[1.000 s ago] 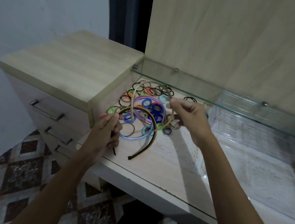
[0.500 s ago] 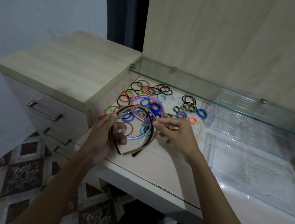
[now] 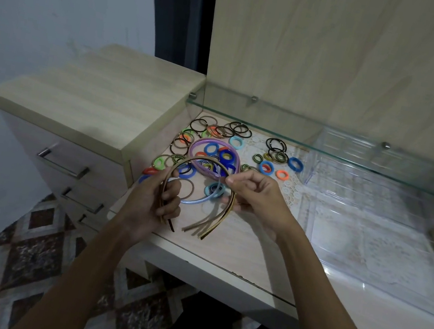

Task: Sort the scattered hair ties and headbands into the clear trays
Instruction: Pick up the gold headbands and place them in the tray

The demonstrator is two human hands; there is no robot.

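Gathered since earlier: brown headbands [image 3: 204, 162], now bunched, lifted over the counter's left front edge. My left hand [image 3: 150, 205] grips one end, right hand [image 3: 256, 197] pinches the other. Step: collecting headbands. Next: carry to clear tray [image 3: 370, 243], right.

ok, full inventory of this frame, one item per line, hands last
brown headbands: a bunch, count unclear, brown and tan, held above the desk by both hands
purple headband: one, lying among the ties
light blue headband: one, flat on the desk under the bunch
hair ties: dozens, black, brown, blue, orange, green, scattered at the back left of the desk
clear trays: count unclear, on the right of the desk
glass shelf: one, along the back
drawer unit: one, pale wood, left
left hand: grips the bunch's left ends
right hand: pinches the bunch's right side
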